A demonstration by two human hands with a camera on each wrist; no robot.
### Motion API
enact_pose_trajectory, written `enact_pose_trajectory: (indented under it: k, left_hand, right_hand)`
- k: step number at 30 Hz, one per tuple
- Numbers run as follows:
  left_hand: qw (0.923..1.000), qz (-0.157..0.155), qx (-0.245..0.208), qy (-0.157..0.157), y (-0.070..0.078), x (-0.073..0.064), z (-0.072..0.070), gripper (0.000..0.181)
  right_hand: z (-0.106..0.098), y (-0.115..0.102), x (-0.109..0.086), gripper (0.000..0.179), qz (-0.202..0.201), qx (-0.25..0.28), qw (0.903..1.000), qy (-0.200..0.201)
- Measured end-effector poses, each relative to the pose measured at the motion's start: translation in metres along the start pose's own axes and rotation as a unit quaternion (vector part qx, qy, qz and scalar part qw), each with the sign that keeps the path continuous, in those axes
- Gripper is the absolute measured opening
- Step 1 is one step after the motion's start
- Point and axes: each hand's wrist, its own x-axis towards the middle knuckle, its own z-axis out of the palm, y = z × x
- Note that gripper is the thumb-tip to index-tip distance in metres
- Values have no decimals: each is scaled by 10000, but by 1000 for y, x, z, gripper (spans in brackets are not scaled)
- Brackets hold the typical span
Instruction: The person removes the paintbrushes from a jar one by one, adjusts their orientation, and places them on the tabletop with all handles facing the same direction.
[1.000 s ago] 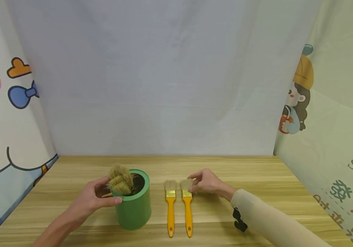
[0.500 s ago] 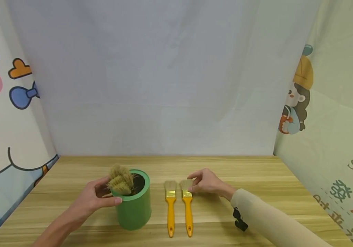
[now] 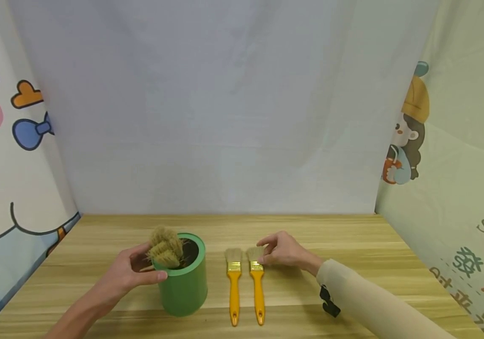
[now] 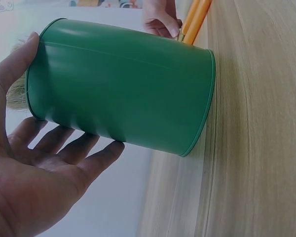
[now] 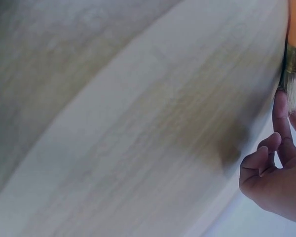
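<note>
A green cylindrical can stands upright on the table, left of the middle. Tufts of tan bristles stick out over its rim; whatever they belong to is hidden inside. My left hand holds the can near its top, thumb at the rim and fingertips against the side, as the left wrist view shows. Two paintbrushes with orange handles lie side by side, bristles pointing away from me. My right hand pinches the bristle end of the right paintbrush. The left paintbrush lies untouched.
The wooden table runs back to a pale grey cloth wall. Printed cloths hang at both sides, a cartoon animal on the left and a cartoon figure on the right.
</note>
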Motion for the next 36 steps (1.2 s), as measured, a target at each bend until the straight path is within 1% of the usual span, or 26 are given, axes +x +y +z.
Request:
enact_pose_trajectory:
  k: [18, 21, 25, 27, 30, 33, 36]
  left_hand:
    - [9999, -109, 7, -17, -1, 1, -1, 99]
    - [9999, -123, 15, -24, 0, 0, -1, 100]
    - [9999, -124, 15, -35, 0, 0, -1, 99]
    - [9999, -102, 18, -37, 0, 0, -1, 99]
    - [10000, -49, 30, -27, 0, 0, -1, 98]
    - [10000, -12, 36, -17, 1, 0, -1, 98]
    - [10000, -14, 22, -13, 1, 0, -1, 97]
  right_hand:
    - [0, -1, 0, 47, 4, -105, 9999, 2]
    - [-1, -2, 0, 48, 57, -199, 9998, 80]
    - [-6, -6, 0, 48, 179, -439, 9984, 317]
    - [-9, -10, 0, 45, 97, -536, 9976, 423]
    - [-14, -18, 1, 41, -242, -624, 9963, 537]
    - [-18, -33, 1, 36, -533, -596, 9951, 575]
    - [-17, -54, 1, 34, -699, -535, 9947, 524]
